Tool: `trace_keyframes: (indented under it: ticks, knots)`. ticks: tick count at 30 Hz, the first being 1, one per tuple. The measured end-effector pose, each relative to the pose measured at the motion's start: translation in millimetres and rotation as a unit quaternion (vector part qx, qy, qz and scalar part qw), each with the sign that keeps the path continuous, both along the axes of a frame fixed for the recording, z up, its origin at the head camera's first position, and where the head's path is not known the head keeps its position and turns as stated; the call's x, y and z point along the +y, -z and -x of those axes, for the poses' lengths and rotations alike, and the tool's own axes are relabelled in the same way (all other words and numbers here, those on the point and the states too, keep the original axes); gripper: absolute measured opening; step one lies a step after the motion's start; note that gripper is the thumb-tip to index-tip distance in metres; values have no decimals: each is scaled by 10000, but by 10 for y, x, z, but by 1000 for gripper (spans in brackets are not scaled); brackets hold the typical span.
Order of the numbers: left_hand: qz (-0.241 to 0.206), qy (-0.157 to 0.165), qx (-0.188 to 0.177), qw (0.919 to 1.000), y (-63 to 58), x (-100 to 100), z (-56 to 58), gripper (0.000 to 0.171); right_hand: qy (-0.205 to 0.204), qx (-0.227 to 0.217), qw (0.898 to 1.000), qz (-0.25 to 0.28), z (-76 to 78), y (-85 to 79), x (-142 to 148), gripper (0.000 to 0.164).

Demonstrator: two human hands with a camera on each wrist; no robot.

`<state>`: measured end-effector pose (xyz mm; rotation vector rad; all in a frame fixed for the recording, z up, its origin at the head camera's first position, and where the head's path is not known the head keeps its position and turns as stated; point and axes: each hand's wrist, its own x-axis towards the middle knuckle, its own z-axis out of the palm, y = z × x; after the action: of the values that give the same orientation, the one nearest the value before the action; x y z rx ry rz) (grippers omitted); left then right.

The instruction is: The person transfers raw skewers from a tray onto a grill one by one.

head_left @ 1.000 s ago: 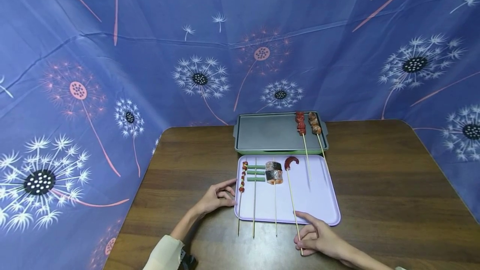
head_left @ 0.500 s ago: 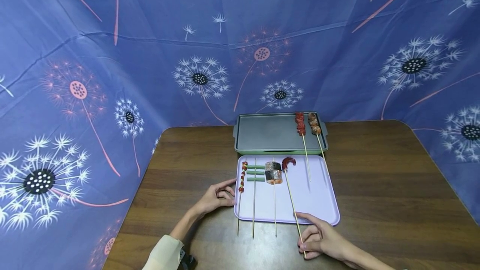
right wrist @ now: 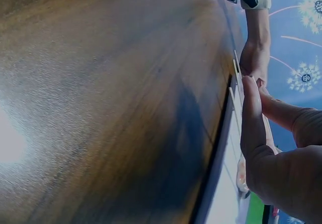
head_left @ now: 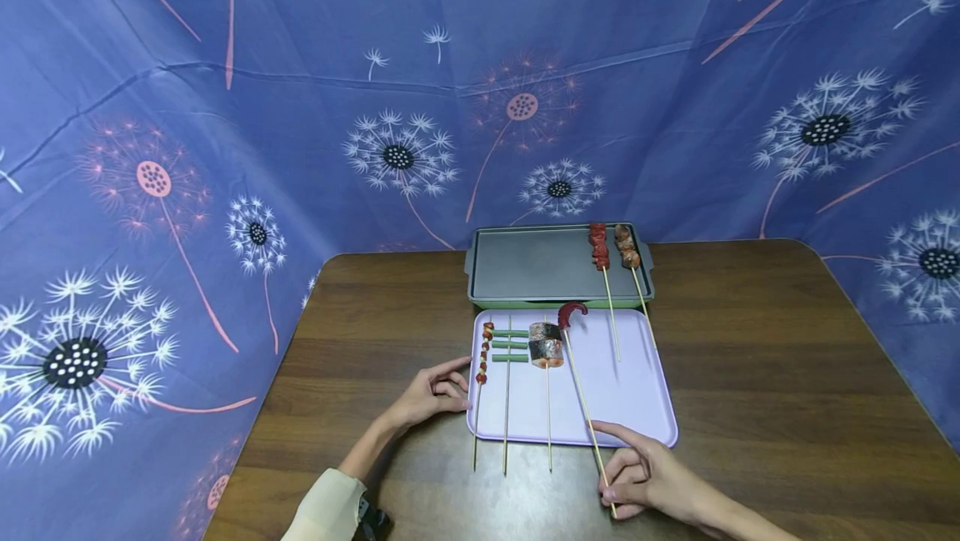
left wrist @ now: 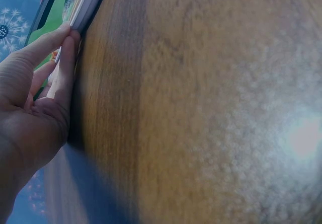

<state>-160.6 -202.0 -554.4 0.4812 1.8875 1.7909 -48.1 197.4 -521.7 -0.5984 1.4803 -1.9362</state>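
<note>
My right hand (head_left: 636, 474) pinches the lower end of a bamboo skewer (head_left: 581, 391), its index finger stretched along the stick. A dark red curled piece (head_left: 570, 313) tops that skewer, tilted left over the tray's far edge, beside the fish skewer. With index finger and thumb, my left hand (head_left: 431, 398) touches the left rim of the lilac tray (head_left: 637, 408). On the tray lie a thin skewer of small red and yellow pieces (head_left: 483, 353), one with green sticks (head_left: 510, 345) and one with thick fish chunks (head_left: 546, 347).
Behind the tray stands a dark grey griddle (head_left: 532, 264) with a green base. A red meat skewer (head_left: 598, 247) and a browned meat skewer (head_left: 627, 247) lie at its right side, sticks reaching over the tray. A patterned blue cloth (head_left: 315, 141) hangs around the wooden table (head_left: 757, 341).
The curled red piece has shifted left and slightly farther back, nearer the fish skewer. My right hand has moved slightly right at the stick's lower end. The left hand stays at the tray.
</note>
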Motion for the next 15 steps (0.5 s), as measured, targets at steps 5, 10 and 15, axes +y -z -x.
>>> trace_keyframes:
  ticks: [5,10,15]
  knots:
    - [19,-8,16,10000,3,-2,4,75,-25,104,9999,-8,26,-61,-20,80]
    - [-17,-12,34,10000,26,-7,13,76,13,85,9999,-87,71,-117,-23,77]
    - [-38,-8,39,10000,41,-9,20,76,13,-83,9999,-103,132,-167,-29,75]
